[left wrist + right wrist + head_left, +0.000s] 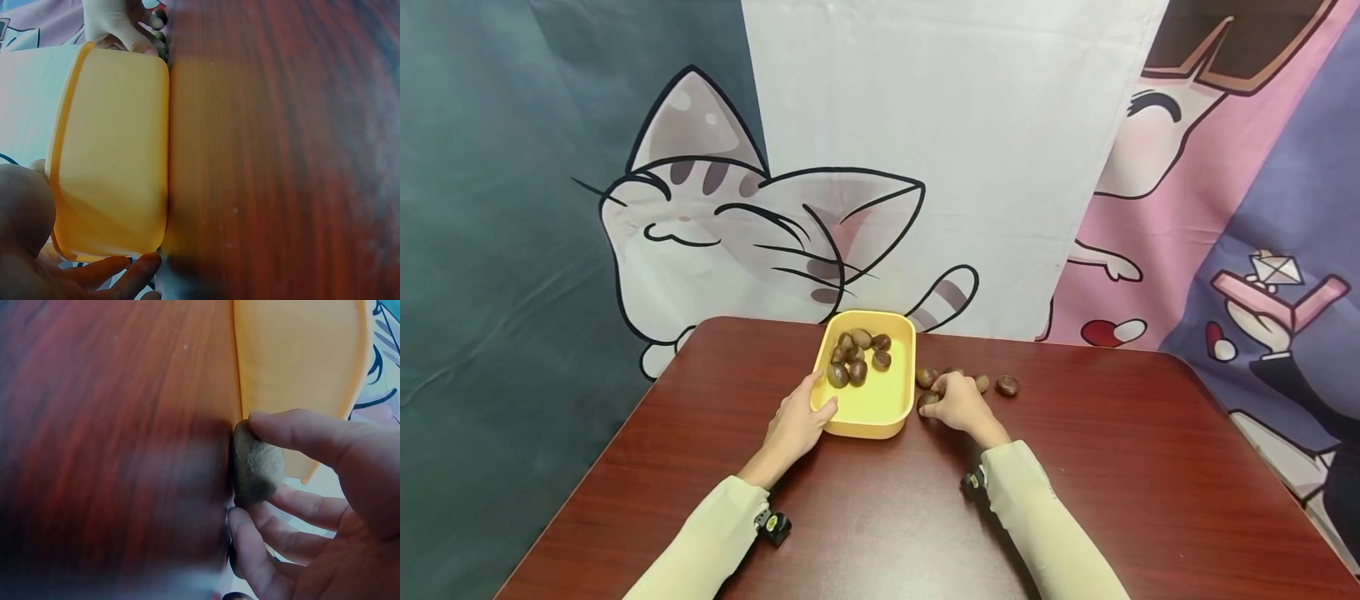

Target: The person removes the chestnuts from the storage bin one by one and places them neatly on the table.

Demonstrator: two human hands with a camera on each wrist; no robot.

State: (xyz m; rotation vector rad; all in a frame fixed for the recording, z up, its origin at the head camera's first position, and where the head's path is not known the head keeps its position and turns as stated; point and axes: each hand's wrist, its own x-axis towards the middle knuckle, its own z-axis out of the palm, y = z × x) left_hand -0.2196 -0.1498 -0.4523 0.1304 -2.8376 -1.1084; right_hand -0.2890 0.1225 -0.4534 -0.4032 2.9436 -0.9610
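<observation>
A yellow plastic tub [880,408] stands on the table with several brown chestnuts [857,372] toward its far and left side. My left hand [793,423] grips the tub's left wall, thumb over the rim and fingers outside and low along its side in the left wrist view. Just right of the tub, my right hand [962,404] pinches a chestnut [257,465] between thumb and fingers, close over the tabletop. More chestnuts lie around that hand: one [926,377] beyond it by the tub, another [1007,386] to its right; the hand partly hides others.
The dark red wooden table [1075,483] reaches back to a cloth backdrop [985,125] printed with a cartoon cat and figures. Small black cameras [773,527] sit at both wrists, by pale sleeves [707,533].
</observation>
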